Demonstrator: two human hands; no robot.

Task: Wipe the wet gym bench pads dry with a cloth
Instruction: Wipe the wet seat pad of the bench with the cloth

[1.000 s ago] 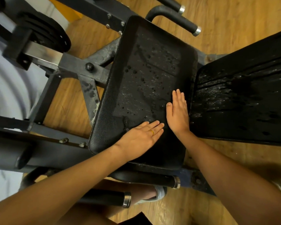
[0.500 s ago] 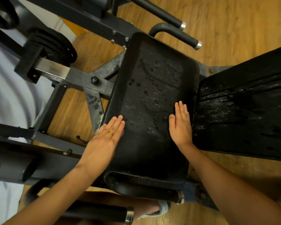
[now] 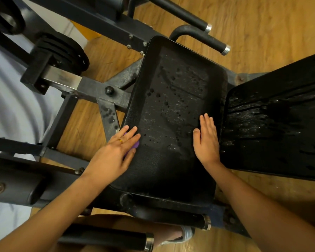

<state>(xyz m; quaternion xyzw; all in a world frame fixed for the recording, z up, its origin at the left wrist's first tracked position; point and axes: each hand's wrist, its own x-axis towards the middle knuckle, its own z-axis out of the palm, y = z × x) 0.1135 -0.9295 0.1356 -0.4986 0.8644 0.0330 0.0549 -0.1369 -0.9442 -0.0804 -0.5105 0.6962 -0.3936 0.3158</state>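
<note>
The black seat pad (image 3: pixel 173 91) lies in the middle of the view, beaded with water drops over its upper half. My left hand (image 3: pixel 115 155) lies flat at the pad's left edge, fingers straight, pressing a small purple cloth (image 3: pixel 136 144) that peeks out under the fingers. On the pad's right side my right hand (image 3: pixel 206 140) rests flat with straight fingers and holds nothing. To the right, the larger black back pad (image 3: pixel 280 128) shows wet streaks and drops.
The dark steel machine frame (image 3: pixel 98 90) and black weight plates (image 3: pixel 65 53) stand to the left. Padded handles (image 3: pixel 204 40) stick out beyond the seat, and another bar (image 3: pixel 171 215) runs below it. A sandalled foot (image 3: pixel 182 233) stands on the wooden floor (image 3: pixel 253 24).
My left hand slid from the middle of the seat pad to its left edge, and the purple cloth now shows under it. My right hand stayed on the pad's right side.
</note>
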